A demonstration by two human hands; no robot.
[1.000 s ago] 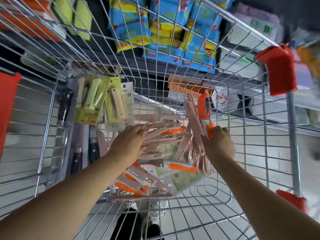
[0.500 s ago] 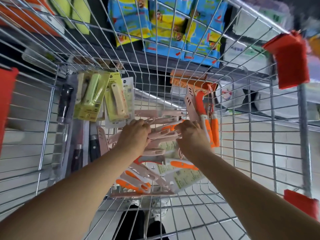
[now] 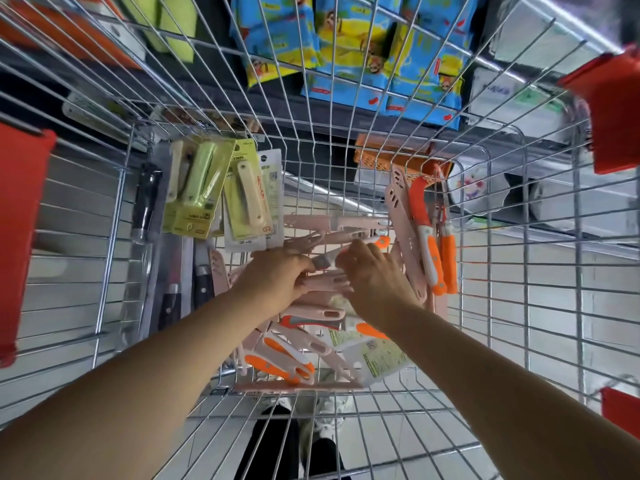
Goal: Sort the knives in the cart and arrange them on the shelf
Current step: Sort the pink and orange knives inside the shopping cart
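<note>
knives (image 3: 313,312): pink plastic sheaths in wire cart (image 3: 525,258) | l hand (image 3: 277,277) grips several | r hand (image 3: 375,277) pinches orange-handled one (image 3: 381,242)

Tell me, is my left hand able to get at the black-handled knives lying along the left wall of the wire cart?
Probably yes: the black-handled knives lie mostly uncovered just beside the left hand. It grips pink sheathed knives, so it would need to release them first.
</note>
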